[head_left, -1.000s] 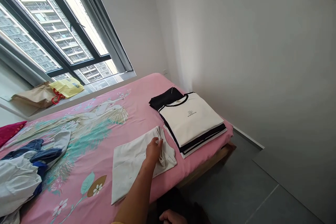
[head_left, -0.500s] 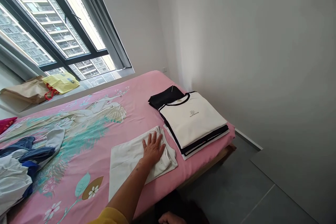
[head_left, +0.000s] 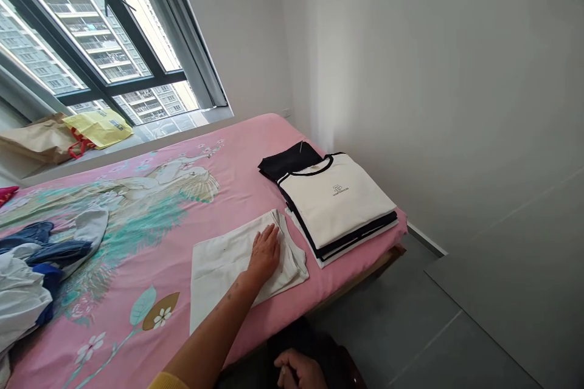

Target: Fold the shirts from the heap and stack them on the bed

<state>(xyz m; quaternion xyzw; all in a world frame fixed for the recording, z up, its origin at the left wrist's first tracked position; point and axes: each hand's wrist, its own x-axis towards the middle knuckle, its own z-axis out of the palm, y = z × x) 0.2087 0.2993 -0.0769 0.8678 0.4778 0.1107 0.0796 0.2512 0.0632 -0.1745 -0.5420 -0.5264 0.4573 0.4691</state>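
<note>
My left hand (head_left: 265, 251) lies flat, palm down, on a folded off-white garment (head_left: 214, 267) near the bed's front edge. Small dark specks dot its cloth, and layered folds show at its right end; its exact kind cannot be made out. Down at the bottom edge, my right hand (head_left: 301, 368) is held low in front of the bed with its fingers curled, apart from the clothes. Just right of the garment is a neat stack of folded shirts, topped by a cream T-shirt (head_left: 335, 200) with a black collar and a small printed logo. A folded black garment (head_left: 289, 159) sits behind it.
The bed has a pink patterned sheet (head_left: 246, 176). Rumpled white and blue clothes (head_left: 27, 285) lie at the left. A yellow bag (head_left: 103, 127) and a brown paper bag (head_left: 39, 140) rest on the windowsill. A wall (head_left: 433, 85) stands to the right, above grey floor (head_left: 396, 316).
My left hand has gone from pinching the garment's folded end to spreading flat over it, then drawing its fingers together. The folded end now lies flatter. My right hand stays low, slightly more visible.
</note>
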